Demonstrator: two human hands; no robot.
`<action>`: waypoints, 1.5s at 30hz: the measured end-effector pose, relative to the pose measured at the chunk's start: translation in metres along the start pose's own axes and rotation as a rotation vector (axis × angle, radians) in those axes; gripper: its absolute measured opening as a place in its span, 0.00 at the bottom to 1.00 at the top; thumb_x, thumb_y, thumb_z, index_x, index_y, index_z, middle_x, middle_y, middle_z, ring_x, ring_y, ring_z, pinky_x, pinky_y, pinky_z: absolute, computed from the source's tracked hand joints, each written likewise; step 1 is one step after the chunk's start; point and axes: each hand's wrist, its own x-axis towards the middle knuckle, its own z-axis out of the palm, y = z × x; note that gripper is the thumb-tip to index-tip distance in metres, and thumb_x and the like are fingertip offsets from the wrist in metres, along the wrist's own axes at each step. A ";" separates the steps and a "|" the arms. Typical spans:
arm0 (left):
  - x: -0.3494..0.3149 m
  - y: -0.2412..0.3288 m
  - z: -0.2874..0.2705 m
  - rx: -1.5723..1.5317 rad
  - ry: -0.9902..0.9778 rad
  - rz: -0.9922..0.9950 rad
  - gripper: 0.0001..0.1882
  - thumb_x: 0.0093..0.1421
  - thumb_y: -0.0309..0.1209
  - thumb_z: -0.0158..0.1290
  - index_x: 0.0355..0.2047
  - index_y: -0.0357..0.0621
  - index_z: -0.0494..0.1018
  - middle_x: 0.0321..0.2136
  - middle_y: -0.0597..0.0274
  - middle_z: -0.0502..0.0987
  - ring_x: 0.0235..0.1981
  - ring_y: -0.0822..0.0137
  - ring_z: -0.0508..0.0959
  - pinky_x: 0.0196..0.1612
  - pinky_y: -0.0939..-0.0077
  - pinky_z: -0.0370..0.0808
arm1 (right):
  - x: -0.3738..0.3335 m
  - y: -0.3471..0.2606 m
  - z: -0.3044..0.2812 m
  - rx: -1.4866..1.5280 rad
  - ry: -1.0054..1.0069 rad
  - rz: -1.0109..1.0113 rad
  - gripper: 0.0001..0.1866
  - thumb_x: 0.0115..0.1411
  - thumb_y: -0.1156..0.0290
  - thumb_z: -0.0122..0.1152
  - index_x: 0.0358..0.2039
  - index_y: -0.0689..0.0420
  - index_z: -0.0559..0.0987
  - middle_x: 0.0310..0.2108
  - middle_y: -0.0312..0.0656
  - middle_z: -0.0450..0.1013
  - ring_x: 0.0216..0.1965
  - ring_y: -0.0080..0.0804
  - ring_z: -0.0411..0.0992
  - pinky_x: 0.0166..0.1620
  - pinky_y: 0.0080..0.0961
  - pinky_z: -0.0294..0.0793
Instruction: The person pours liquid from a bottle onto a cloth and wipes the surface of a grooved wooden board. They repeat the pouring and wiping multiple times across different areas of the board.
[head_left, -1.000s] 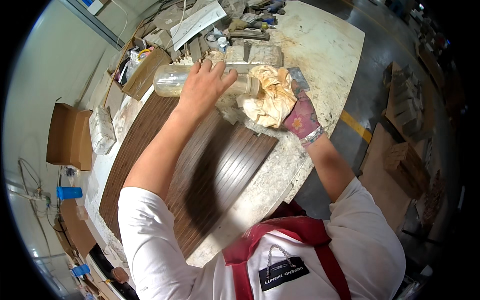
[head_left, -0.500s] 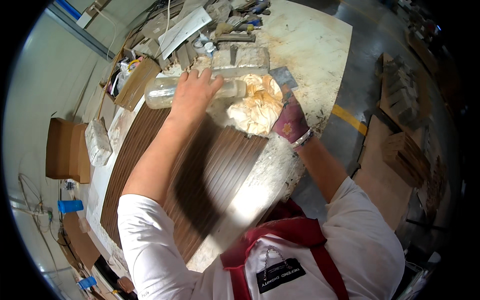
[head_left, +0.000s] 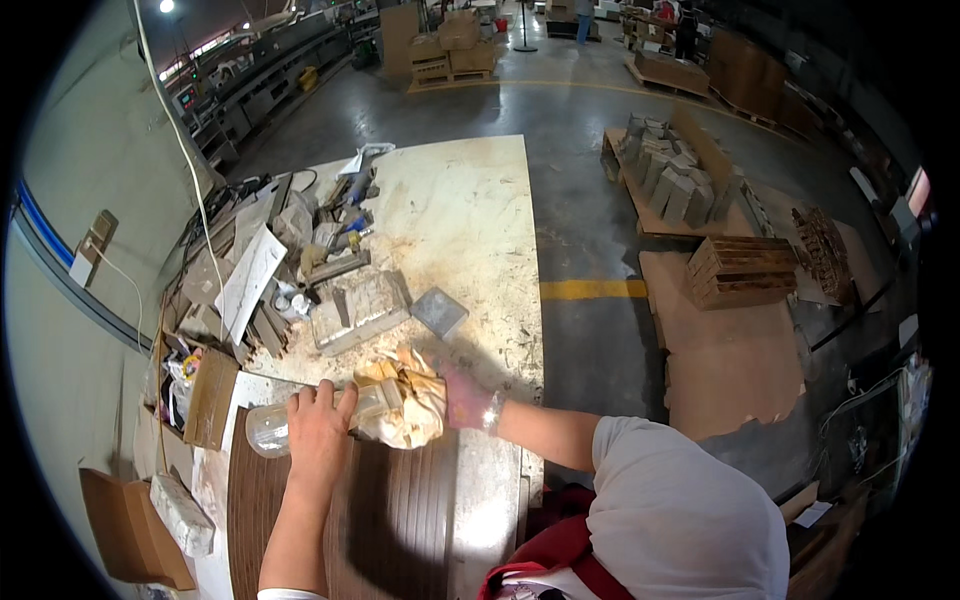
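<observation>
My bare left hand [head_left: 318, 432] is wrapped round a clear bottle [head_left: 266, 430] that lies on its side in the air, its narrow end pointing right. That end presses into a crumpled cream-and-yellowish cloth [head_left: 418, 412]. Behind the cloth, my right hand [head_left: 466, 398], in a purplish glove, grips it from the right side; most of its fingers are hidden. Beneath both hands lies a dark brown grooved panel [head_left: 405, 500] on the pale worktable [head_left: 470, 210].
Beyond the cloth sit a grey square plate [head_left: 440, 312] and a worn block [head_left: 360, 312]. Tools and scraps [head_left: 300, 240] pile up along the table's left side, near an open cardboard box [head_left: 212, 398]. Wooden blocks [head_left: 740, 270] stand on the floor at right.
The view has tilted up, so the hands appear lower and more of the workshop shows. Bottle and cloth remain pressed together in my hands.
</observation>
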 end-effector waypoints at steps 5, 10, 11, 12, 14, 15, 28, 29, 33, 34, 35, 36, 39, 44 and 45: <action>0.007 -0.010 0.000 -0.026 0.043 -0.019 0.21 0.49 0.23 0.52 0.46 0.50 0.73 0.35 0.57 0.71 0.38 0.55 0.73 0.42 0.60 0.68 | -0.015 -0.008 0.015 0.013 0.078 -0.025 0.27 0.67 0.47 0.48 0.55 0.54 0.73 0.53 0.41 0.74 0.53 0.39 0.73 0.58 0.44 0.71; -0.010 -0.007 0.007 -0.040 -0.016 -0.030 0.19 0.51 0.22 0.50 0.45 0.50 0.74 0.34 0.56 0.71 0.39 0.54 0.73 0.43 0.58 0.67 | -0.015 -0.004 0.023 0.112 0.160 -0.018 0.24 0.67 0.49 0.50 0.53 0.52 0.75 0.52 0.41 0.75 0.52 0.41 0.74 0.57 0.44 0.72; -0.011 -0.008 0.010 -0.045 -0.027 -0.039 0.19 0.51 0.22 0.50 0.45 0.50 0.74 0.34 0.56 0.71 0.39 0.54 0.73 0.42 0.58 0.67 | -0.013 -0.002 0.020 0.095 0.175 -0.043 0.23 0.67 0.49 0.50 0.53 0.52 0.75 0.52 0.41 0.76 0.52 0.41 0.74 0.57 0.44 0.72; -0.011 -0.009 0.013 -0.034 -0.018 -0.037 0.19 0.51 0.22 0.51 0.45 0.50 0.74 0.33 0.56 0.71 0.39 0.54 0.73 0.42 0.58 0.67 | -0.013 -0.002 0.015 0.075 0.130 -0.039 0.23 0.69 0.50 0.47 0.56 0.51 0.73 0.54 0.40 0.74 0.54 0.40 0.72 0.58 0.43 0.71; -0.012 -0.011 0.022 -0.042 -0.055 -0.040 0.19 0.52 0.23 0.52 0.46 0.49 0.74 0.35 0.56 0.72 0.39 0.53 0.73 0.44 0.58 0.67 | -0.015 0.001 0.010 0.055 0.060 -0.087 0.23 0.70 0.52 0.45 0.57 0.51 0.72 0.55 0.40 0.73 0.55 0.40 0.71 0.58 0.42 0.70; -0.011 -0.012 0.024 -0.044 -0.074 -0.043 0.20 0.52 0.24 0.52 0.47 0.49 0.74 0.36 0.55 0.72 0.40 0.53 0.73 0.45 0.58 0.67 | -0.016 0.001 0.007 0.044 0.024 -0.108 0.22 0.70 0.52 0.44 0.58 0.50 0.71 0.56 0.40 0.72 0.55 0.39 0.71 0.59 0.42 0.70; 0.001 -0.013 0.034 -0.032 -0.008 0.003 0.21 0.48 0.23 0.55 0.46 0.48 0.74 0.34 0.57 0.71 0.38 0.54 0.72 0.44 0.58 0.68 | -0.031 -0.012 0.008 0.062 0.042 -0.026 0.20 0.71 0.56 0.43 0.58 0.50 0.71 0.56 0.41 0.72 0.54 0.37 0.72 0.58 0.38 0.71; 0.005 -0.011 0.036 -0.063 -0.003 0.004 0.22 0.47 0.23 0.57 0.46 0.48 0.74 0.35 0.56 0.71 0.39 0.54 0.73 0.44 0.58 0.68 | -0.029 -0.011 0.005 0.046 0.031 -0.034 0.21 0.71 0.56 0.44 0.58 0.51 0.71 0.56 0.41 0.72 0.54 0.37 0.73 0.58 0.37 0.71; 0.021 -0.003 0.041 -0.370 0.070 -0.085 0.27 0.44 0.24 0.64 0.47 0.45 0.72 0.39 0.52 0.73 0.43 0.50 0.74 0.46 0.57 0.70 | -0.025 -0.009 0.018 0.034 -0.076 -0.058 0.23 0.69 0.55 0.47 0.58 0.53 0.71 0.56 0.42 0.72 0.53 0.37 0.73 0.58 0.36 0.72; 0.027 0.000 0.040 -0.500 0.085 -0.138 0.29 0.44 0.22 0.66 0.49 0.41 0.70 0.41 0.49 0.73 0.43 0.46 0.74 0.48 0.60 0.71 | -0.027 -0.011 0.025 0.051 -0.109 -0.063 0.23 0.69 0.54 0.48 0.58 0.54 0.71 0.57 0.42 0.72 0.54 0.37 0.73 0.58 0.36 0.71; 0.030 -0.001 0.047 -0.635 0.117 -0.229 0.29 0.45 0.22 0.65 0.49 0.41 0.69 0.41 0.49 0.73 0.44 0.48 0.74 0.48 0.61 0.71 | -0.031 -0.015 0.032 0.041 -0.131 -0.081 0.24 0.68 0.53 0.49 0.58 0.55 0.71 0.56 0.42 0.72 0.53 0.37 0.73 0.58 0.37 0.72; 0.035 -0.003 0.058 -0.768 0.149 -0.320 0.29 0.46 0.21 0.65 0.49 0.40 0.69 0.42 0.50 0.73 0.44 0.49 0.75 0.49 0.63 0.71 | -0.036 -0.022 0.038 0.032 -0.154 -0.101 0.25 0.68 0.52 0.49 0.57 0.55 0.71 0.56 0.42 0.72 0.53 0.37 0.73 0.58 0.37 0.72; 0.047 0.001 0.071 -1.172 0.236 -0.547 0.27 0.50 0.18 0.62 0.51 0.38 0.67 0.44 0.54 0.75 0.47 0.60 0.75 0.52 0.67 0.70 | -0.053 -0.045 0.049 -0.076 -0.077 -0.165 0.26 0.66 0.52 0.50 0.57 0.58 0.71 0.56 0.44 0.72 0.54 0.38 0.73 0.59 0.38 0.70; 0.070 0.013 0.136 -1.354 0.326 -0.681 0.29 0.51 0.19 0.63 0.53 0.36 0.65 0.47 0.53 0.74 0.47 0.62 0.75 0.53 0.68 0.69 | -0.065 -0.062 -0.014 0.102 -0.214 -0.233 0.25 0.66 0.57 0.50 0.57 0.61 0.69 0.57 0.46 0.71 0.56 0.40 0.71 0.63 0.37 0.66; 0.074 0.015 0.142 -1.344 0.338 -0.652 0.30 0.51 0.19 0.63 0.54 0.36 0.65 0.47 0.53 0.74 0.47 0.62 0.74 0.53 0.68 0.69 | -0.066 -0.061 -0.023 0.085 -0.157 -0.252 0.25 0.66 0.57 0.50 0.57 0.61 0.69 0.57 0.47 0.71 0.57 0.40 0.70 0.63 0.38 0.66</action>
